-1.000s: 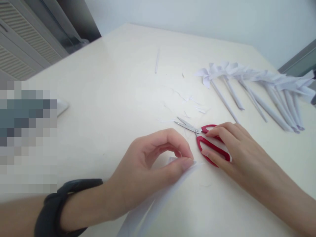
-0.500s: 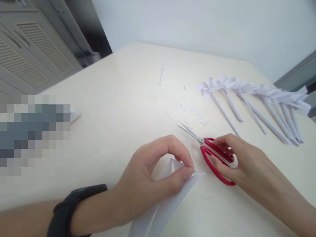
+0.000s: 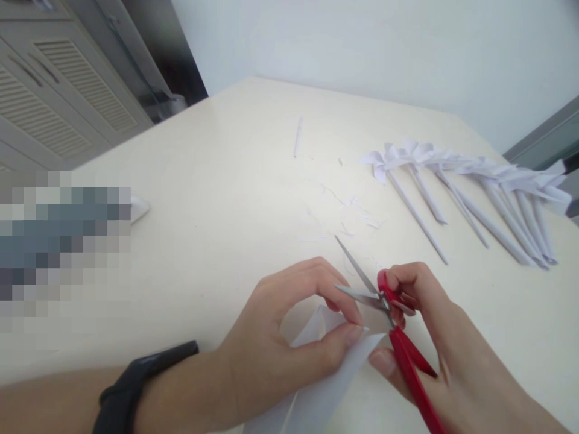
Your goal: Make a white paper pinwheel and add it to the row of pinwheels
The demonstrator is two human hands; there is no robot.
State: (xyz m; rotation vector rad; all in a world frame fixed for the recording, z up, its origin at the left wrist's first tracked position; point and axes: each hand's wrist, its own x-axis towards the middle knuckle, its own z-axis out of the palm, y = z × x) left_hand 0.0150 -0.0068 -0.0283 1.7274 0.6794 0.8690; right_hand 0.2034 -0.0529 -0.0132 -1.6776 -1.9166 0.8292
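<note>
My left hand [image 3: 294, 337] pinches a folded sheet of white paper [image 3: 335, 374] between thumb and forefinger, near the paper's pointed corner. Red-handled scissors [image 3: 418, 386] are in my right hand [image 3: 434, 337], which grips them by the handles. Their blades stand apart and point up and left, just above my left fingertips. The paper's tip lies close to the scissors' pivot; whether they touch I cannot tell. Part of the paper is hidden behind my left hand.
Several white paper pinwheels [image 3: 470, 169] with rolled-paper sticks lie in a row at the right. Thin paper scraps [image 3: 362, 214] are scattered mid-table, with a thin paper stick [image 3: 298, 137] behind them. A blurred-out object [image 3: 67, 235] sits at the left. A wall borders the table's [image 3: 217, 181] far side.
My right hand has lifted the scissors, opened their blades and brought them over to my left fingertips. My left hand and the paper have shifted slightly down and right.
</note>
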